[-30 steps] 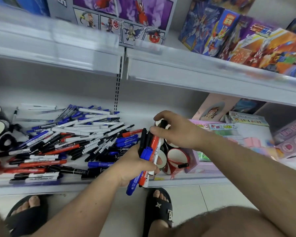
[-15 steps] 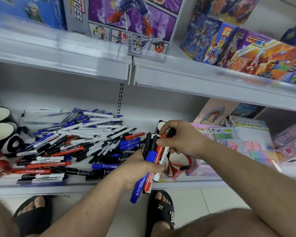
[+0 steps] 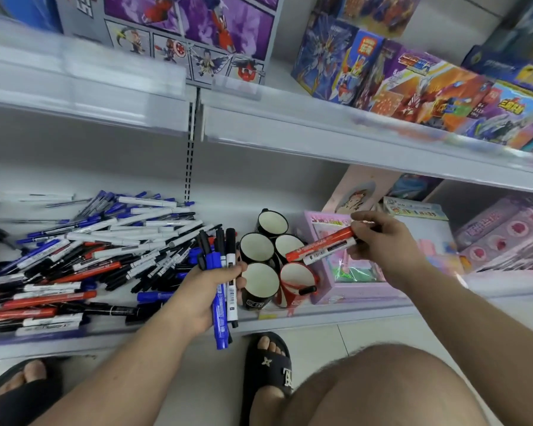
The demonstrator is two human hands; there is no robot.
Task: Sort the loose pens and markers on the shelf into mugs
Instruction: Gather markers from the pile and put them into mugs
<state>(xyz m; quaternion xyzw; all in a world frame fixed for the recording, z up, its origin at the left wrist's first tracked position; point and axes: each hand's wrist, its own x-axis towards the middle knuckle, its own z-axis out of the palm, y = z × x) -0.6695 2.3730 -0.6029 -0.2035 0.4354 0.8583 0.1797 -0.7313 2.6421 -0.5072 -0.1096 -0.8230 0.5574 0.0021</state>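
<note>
Markers (image 3: 220, 272) gripped by left hand (image 3: 202, 295); right hand (image 3: 382, 241) pinches two (red, white).

Loose pens and markers (image 3: 83, 256) are lying heaped across the shelf's (image 3: 336, 312) left part. Five empty mugs (image 3: 260, 279), four black and one red, are standing clustered near the front edge, right of the heap.

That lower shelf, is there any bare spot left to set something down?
Bare white shelf shows behind the mugs, between the pen pile and the pink box. The left side is crowded with pens.
</note>
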